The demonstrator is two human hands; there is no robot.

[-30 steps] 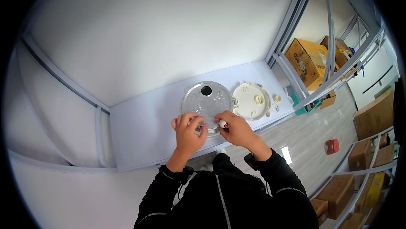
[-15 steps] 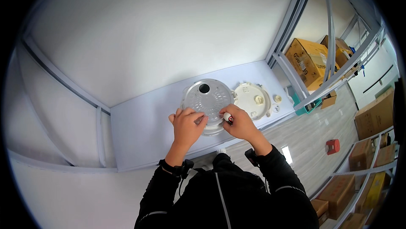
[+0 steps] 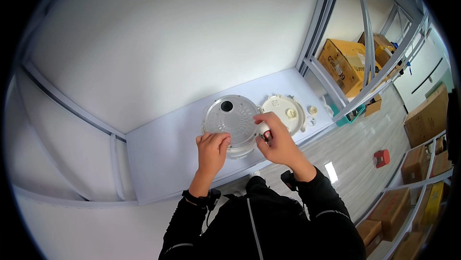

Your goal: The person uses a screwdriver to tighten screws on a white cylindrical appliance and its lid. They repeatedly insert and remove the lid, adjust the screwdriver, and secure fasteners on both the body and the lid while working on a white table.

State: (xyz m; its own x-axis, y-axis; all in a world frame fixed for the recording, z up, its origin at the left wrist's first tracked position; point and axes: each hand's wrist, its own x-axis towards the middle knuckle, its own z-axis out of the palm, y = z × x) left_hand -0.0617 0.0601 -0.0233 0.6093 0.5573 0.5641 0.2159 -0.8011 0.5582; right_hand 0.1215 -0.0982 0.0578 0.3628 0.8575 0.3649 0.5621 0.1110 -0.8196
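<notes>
Pale walls (image 3: 182, 44) and grey metal framing (image 3: 314, 25) surround the white counter (image 3: 163, 145) in front of you, with a wood-look floor (image 3: 341, 147) showing beyond your right hand. Just ahead of both your hands sits a round, see-through cover (image 3: 235, 124), its dark circular opening (image 3: 226, 106) on the side farthest from your fingers.

Your left hand (image 3: 210, 153) is bent at the near left edge of the cover, thumb and forefinger drawn together; whether anything is pinched between them, I cannot tell. Your right hand (image 3: 280, 147) is curled around a white-and-red object (image 3: 264, 130) (any marks on it are too small to read), near the cover's right edge.

Past your right hand, a cream round plate (image 3: 272, 110) lies beside the cover, with a small cream ring (image 3: 291, 113) within its rim. Farther right of that hand are a small cream cap (image 3: 312, 110) and a whitish disc (image 3: 311, 122).

As for print, the yellow carton (image 3: 338, 65) well beyond your right hand carries large dark lettering, upside down from where you stand. Nearer that hand is a teal basket (image 3: 344, 121); off to its right are a red object (image 3: 382, 158) on the floor and brown cartons (image 3: 391, 207).
</notes>
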